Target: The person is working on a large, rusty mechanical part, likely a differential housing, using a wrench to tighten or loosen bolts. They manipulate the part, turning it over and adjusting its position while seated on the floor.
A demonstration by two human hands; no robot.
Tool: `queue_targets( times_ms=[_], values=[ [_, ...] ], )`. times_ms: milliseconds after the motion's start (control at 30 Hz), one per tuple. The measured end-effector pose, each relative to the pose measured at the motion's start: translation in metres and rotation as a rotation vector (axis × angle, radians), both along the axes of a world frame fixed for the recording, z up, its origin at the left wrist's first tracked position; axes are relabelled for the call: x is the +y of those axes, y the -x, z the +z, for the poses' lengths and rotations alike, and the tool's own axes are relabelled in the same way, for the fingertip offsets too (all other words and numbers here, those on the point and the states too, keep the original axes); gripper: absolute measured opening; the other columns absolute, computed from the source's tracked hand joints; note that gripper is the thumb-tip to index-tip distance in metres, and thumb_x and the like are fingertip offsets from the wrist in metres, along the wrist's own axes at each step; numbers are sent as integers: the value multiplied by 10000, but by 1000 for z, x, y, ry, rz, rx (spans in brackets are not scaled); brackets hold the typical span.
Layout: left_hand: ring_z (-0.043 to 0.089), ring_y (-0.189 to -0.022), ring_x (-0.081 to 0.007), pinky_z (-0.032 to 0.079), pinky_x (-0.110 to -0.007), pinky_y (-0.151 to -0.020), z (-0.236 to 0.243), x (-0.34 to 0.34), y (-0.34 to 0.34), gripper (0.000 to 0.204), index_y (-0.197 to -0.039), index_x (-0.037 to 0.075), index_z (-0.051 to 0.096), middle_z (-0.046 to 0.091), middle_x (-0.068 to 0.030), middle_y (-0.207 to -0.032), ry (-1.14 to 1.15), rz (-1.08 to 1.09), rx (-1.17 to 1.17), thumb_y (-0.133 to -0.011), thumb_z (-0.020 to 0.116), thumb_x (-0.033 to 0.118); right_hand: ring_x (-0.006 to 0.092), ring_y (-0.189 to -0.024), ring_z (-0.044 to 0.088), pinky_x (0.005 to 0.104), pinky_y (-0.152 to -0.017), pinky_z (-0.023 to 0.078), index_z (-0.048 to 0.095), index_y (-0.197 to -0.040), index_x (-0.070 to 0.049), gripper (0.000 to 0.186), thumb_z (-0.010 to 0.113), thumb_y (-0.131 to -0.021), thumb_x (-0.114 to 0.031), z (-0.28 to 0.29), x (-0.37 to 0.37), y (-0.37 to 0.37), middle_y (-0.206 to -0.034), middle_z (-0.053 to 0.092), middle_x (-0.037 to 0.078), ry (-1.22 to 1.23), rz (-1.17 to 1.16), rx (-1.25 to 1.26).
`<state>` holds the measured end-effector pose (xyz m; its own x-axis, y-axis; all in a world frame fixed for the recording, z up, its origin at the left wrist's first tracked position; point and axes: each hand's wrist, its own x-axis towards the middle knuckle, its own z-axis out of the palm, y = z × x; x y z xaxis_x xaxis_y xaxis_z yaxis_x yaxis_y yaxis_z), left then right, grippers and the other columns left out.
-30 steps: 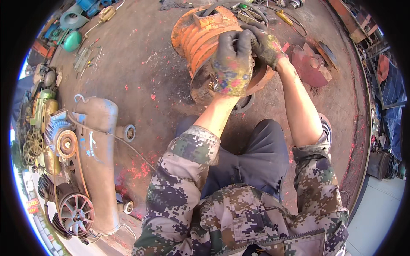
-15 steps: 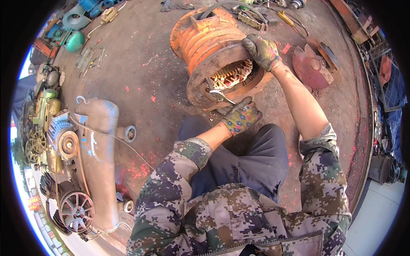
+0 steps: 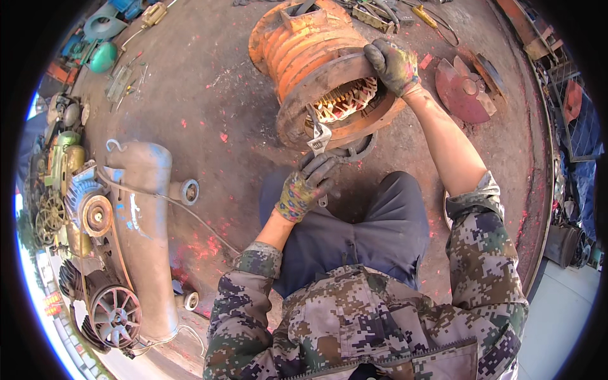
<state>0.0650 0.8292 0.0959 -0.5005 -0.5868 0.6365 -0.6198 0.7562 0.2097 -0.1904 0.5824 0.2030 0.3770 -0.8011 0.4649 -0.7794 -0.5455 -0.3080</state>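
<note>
An orange ribbed motor housing [image 3: 310, 47] lies on its side in front of me, its open end toward me. Pale laced windings [image 3: 345, 101] show inside its wide, worn flange. My left hand [image 3: 306, 185], in a flower-patterned glove with dark fingers, is closed round an adjustable wrench [image 3: 320, 137]. The wrench's jaw is up at the lower left of the flange, by a bolt or stud there; whether it grips that is hard to make out. My gloved right hand [image 3: 396, 68] grips the flange's upper right edge. A dark curved bar [image 3: 360, 149] shows beneath the flange.
A red bladed disc [image 3: 465, 95] and a ring [image 3: 489, 75] lie to the right. On the left stand a large grey-blue pipe [image 3: 149, 234], a spoked wheel [image 3: 114, 316] and motor parts. Tools [image 3: 126, 81] lie far left; a yellow-handled tool [image 3: 424, 16] lies beyond the housing.
My left hand has swung left with the wrench, whose handle now points down toward my lap. My right hand still holds the flange. The view has shifted slightly.
</note>
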Motion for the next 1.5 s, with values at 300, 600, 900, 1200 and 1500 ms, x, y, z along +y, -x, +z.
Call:
queue_targets(
  times_ms=[300,600,900,1200,1500],
  values=[
    [507,-1394,-275,463,-470,-1143,41,-34,-72,150,-868,138,668,585,-29,-1457,-205,-305,-502,-730,706,184,373,-874,684,481,-717,533,686,-929,-140,376,516,-1026,-462,1,8,-6,-923,692,110,105,5,-49],
    [452,-1440,-410,459,-550,-1126,5,-7,-74,458,-1279,120,640,467,-123,-1574,-382,-306,181,-839,764,151,394,-769,656,457,-663,511,641,-869,-94,426,512,-1055,-454,-10,5,-8,-824,651,131,279,-9,-109],
    [456,-1451,-333,398,-515,-1202,-17,39,29,377,-1413,157,560,360,-143,-1643,-741,-376,1499,-1045,609,221,376,-756,661,431,-653,521,679,-875,-121,371,541,-1053,-415,-16,-1,-6,-826,658,107,381,-10,-126],
    [617,-1284,-234,505,-451,-1155,-36,-2,39,218,-1242,110,671,691,-55,-1305,-515,-302,2292,-1044,591,150,388,-775,646,432,-665,512,646,-896,-110,355,507,-1073,-385,-14,7,-15,-841,648,116,354,-8,-155],
    [682,-945,-277,543,-422,-867,143,-87,84,320,-1303,23,541,688,-138,-1044,-409,556,1288,-1038,625,181,384,-812,666,469,-675,520,672,-908,-123,389,535,-1041,-462,-10,-2,5,-845,666,120,212,64,-122]
  ],
)
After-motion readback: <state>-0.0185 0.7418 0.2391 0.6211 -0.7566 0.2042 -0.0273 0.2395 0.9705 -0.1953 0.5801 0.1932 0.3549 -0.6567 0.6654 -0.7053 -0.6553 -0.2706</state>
